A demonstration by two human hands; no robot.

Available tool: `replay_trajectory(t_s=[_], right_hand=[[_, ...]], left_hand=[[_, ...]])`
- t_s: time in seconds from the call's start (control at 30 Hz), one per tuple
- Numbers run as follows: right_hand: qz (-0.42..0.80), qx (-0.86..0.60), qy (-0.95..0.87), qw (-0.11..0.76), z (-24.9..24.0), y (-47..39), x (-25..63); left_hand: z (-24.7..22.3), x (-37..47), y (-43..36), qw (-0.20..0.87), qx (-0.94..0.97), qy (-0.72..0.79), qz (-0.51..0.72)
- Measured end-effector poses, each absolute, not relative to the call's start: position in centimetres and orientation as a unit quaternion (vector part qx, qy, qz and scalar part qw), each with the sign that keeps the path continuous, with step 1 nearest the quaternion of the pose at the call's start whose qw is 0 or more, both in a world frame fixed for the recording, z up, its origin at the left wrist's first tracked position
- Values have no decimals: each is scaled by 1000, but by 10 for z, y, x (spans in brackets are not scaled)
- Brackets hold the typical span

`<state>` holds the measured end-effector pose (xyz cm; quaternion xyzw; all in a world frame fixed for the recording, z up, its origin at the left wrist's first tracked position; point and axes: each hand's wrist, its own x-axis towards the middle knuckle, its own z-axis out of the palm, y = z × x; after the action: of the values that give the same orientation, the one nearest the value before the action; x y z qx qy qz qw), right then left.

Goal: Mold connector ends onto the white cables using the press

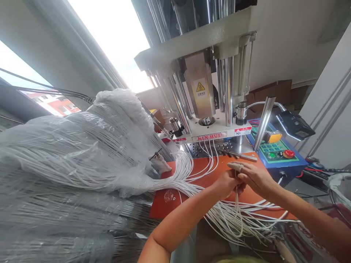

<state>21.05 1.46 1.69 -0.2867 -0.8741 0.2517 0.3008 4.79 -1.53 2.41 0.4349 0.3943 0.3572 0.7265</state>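
My left hand (229,184) is closed around thin white cables (237,204) above the orange work surface (205,164). My right hand (251,177) meets it from the right, its fingers over the left hand's fingertips; a pale cover wraps one finger. What the right fingers pinch is hidden. Loose cable lengths hang below both hands toward the front edge. Behind them stands a press machine (211,137), with a few white cables running out from under its front plate. A thick bundle of white cables (183,166) curves across the surface to the left of my hands.
Plastic-wrapped cable bundles (82,146) fill the left side. A blue control box (279,149) with a red button stands at the right, under a lamp (296,124). Metal bars (241,156) lie by the machine's base. A small clamp (161,162) sits at the surface's left edge.
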Motion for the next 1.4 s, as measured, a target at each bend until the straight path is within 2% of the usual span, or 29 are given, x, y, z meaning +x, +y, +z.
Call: replay_trajectory(t_s=[0.17, 0.27, 0.37, 0.57, 0.63, 0.77, 0.83, 1.07, 1.4], right_hand=[[268, -369, -832, 315, 7, 72, 226], [142, -456, -857, 191, -12, 108, 227], [57, -465, -881, 65, -31, 129, 216], [60, -470, -880, 24, -36, 121, 201], [119, -478, -870, 25, -34, 107, 204], [370, -484, -792, 46, -29, 77, 212], [427, -477, -766, 54, -27, 68, 214], [389, -451, -795, 116, -32, 58, 215], [329, -470, -811, 119, -25, 49, 212]], left_hand=[[15, 46, -15, 696, 392, 449, 399], [9, 41, -12, 654, 394, 482, 430], [1, 37, -5, 641, 386, 503, 432], [-10, 30, 9, 685, 317, 526, 391], [-11, 30, 13, 701, 309, 533, 359], [-13, 33, 16, 719, 327, 526, 316], [-14, 36, 16, 716, 341, 522, 314], [-16, 41, 16, 696, 367, 528, 319], [-12, 41, 19, 686, 389, 545, 285]])
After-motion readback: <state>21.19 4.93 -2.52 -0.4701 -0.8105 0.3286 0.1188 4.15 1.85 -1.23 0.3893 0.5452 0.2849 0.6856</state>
